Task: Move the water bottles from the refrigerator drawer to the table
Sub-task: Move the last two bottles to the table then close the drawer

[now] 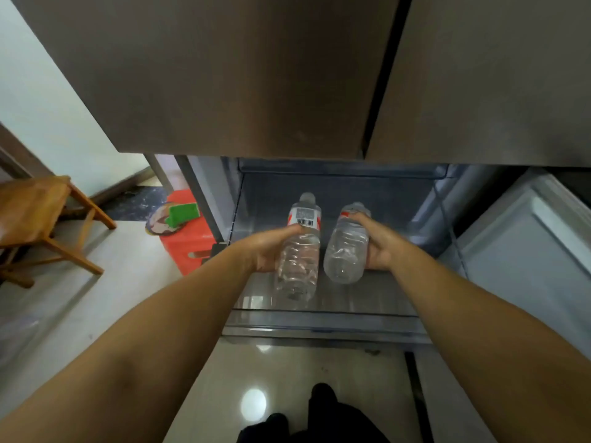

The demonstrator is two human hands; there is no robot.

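Two clear water bottles with red-and-white labels lie side by side inside the pulled-out refrigerator drawer (319, 321), caps pointing away from me. My left hand (267, 249) grips the left bottle (299, 260) around its middle, just below the label with the barcode. My right hand (379, 243) grips the right bottle (347, 247) from its right side, fingers wrapped near the label. Both bottles sit low in the clear drawer; whether they are lifted off its floor I cannot tell. The table is out of view.
The closed upper refrigerator doors (224, 75) overhang the drawer. A red plastic stool (188, 241) with a green item stands left of the drawer. A wooden chair (35, 219) is at far left. An open white lower door panel (527, 251) is on the right. Glossy floor lies below.
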